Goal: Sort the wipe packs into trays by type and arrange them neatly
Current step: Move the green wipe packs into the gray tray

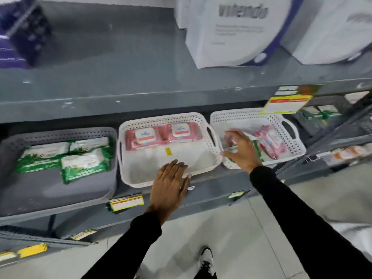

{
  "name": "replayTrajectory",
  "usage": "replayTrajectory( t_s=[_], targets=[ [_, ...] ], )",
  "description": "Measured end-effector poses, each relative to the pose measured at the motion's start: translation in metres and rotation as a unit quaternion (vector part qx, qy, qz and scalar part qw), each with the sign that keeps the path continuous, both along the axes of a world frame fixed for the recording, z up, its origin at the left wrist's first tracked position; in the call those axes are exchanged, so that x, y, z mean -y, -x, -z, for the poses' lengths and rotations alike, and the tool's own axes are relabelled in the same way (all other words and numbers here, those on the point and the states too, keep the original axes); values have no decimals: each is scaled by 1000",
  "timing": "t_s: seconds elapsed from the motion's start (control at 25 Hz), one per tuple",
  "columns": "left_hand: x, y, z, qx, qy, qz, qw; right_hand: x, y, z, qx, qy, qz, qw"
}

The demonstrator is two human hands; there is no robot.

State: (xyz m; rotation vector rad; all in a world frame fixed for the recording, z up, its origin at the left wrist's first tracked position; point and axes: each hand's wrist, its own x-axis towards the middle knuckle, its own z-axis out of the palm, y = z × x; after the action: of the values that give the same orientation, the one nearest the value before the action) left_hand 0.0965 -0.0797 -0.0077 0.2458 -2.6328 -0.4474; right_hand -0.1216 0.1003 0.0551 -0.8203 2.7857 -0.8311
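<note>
Left hand (pixel 170 181): fingers (pixel 177 165) flat and spread, grasping nothing, tips resting on the near rim of the middle white tray (pixel 211 158). Black sleeve runs back to the wrist.

Right hand (pixel 241 151): fingers (pixel 231 135) splayed wide and released, reaching into the right white tray (pixel 292 127), poised over a pink pack (pixel 229 140) partly hidden beneath them. Cannot tell if the fingers touch it. A green pack edge (pixel 257 147) shows just beside the hand.

Right tray also holds a tilted cluster of pink packs (pixel 269 140) toward its far right side.

Middle tray: two pink wipe packs (pixel 163 135) lying flat side by side along the back wall; front part bare apart from a small yellow sticker (pixel 168 152).

Left grey tray (pixel 60 133): green wipe packs (pixel 64 156) only, laid loosely, one askew at the front.

All three trays sit side by side on a grey metal shelf (pixel 221 182), yellow price tags (pixel 126 203) on its front edge. Upper shelf carries large white bags (pixel 231 31), print blurred. A shoe (pixel 206 258) shows on the floor below.
</note>
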Motion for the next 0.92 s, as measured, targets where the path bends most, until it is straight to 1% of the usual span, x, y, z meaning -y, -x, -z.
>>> replayTrajectory(
  t_s=[0.08,0.16,0.24,0.32,0.4,0.48,0.52,0.6,0.68,0.76,0.92],
  targets=[
    [-20,23,0,10,9,-1,1000,-32,24,5,18,-74,-23,997],
    [-43,49,4,26,28,0,999,-56,47,10,44,-124,-65,989],
    [-54,61,11,45,45,-10,998,-60,61,17,17,-173,-105,979],
    [-61,68,16,56,52,-37,996,-58,73,22,-30,-234,-148,960],
    [-64,68,17,57,51,-43,996,-55,78,23,-57,-256,-170,950],
    [-61,66,14,55,44,-29,997,-56,80,21,-68,-243,-169,953],
    [-58,64,11,56,35,-26,997,-60,79,16,-72,-223,-160,959],
    [-46,54,4,53,15,-35,998,-66,73,3,-61,-145,-121,980],
    [-24,34,-3,40,-3,-66,997,-57,61,-13,-63,-64,-85,992],
    [2,11,-9,26,-6,-86,996,-29,44,-27,-80,-19,-77,994],
    [64,-43,-14,13,-5,-125,992,75,-19,-43,-75,43,-131,988]
  ],
)
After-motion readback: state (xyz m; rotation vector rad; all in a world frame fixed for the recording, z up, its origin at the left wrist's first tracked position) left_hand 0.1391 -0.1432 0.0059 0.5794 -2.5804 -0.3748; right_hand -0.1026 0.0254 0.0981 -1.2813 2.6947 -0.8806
